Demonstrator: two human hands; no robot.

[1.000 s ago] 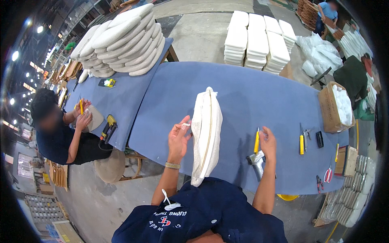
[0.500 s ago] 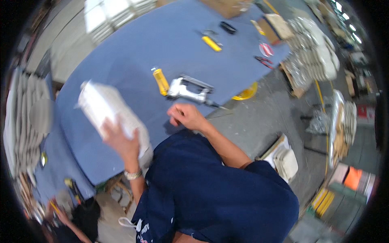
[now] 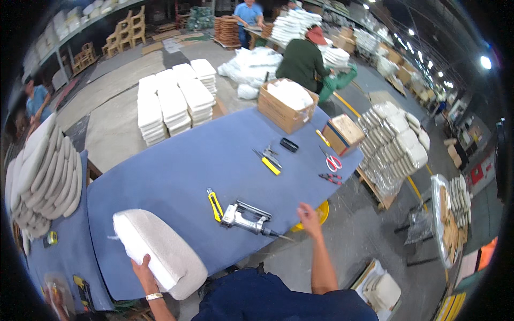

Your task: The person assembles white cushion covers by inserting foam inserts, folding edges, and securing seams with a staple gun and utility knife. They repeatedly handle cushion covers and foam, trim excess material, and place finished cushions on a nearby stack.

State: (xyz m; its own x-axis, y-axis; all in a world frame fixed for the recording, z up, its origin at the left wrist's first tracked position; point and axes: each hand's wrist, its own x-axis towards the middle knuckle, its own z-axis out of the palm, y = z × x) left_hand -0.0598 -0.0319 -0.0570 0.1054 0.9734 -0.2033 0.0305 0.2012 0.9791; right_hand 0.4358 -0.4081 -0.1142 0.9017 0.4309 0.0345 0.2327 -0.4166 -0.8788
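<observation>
A light beige upholstered cushion point(image 3: 168, 254) with a white side lies tilted on the blue-covered table point(image 3: 160, 176) at the near left. My left hand point(image 3: 143, 273) grips its near side, the thumb against the white face. Past the table's near right edge, my right hand point(image 3: 309, 218) is held out with nothing in it, its fingers loosely apart. A silver staple gun point(image 3: 246, 218) with an air hose fitting lies between the two hands, a yellow utility knife point(image 3: 214, 204) beside it.
Farther along the table are a yellow-handled tool point(image 3: 270, 165), a black tray point(image 3: 289, 145), red-handled scissors point(image 3: 333, 162), pliers point(image 3: 330, 178) and two cardboard boxes point(image 3: 342, 135). A yellow bucket point(image 3: 323, 212) stands below the edge. Stacked cushions point(image 3: 45, 182) rise at left; people work beyond.
My view has tilted up toward the far end of the room. My right hand has moved away from beside the staple gun, out to the right. My left hand stays on the cushion.
</observation>
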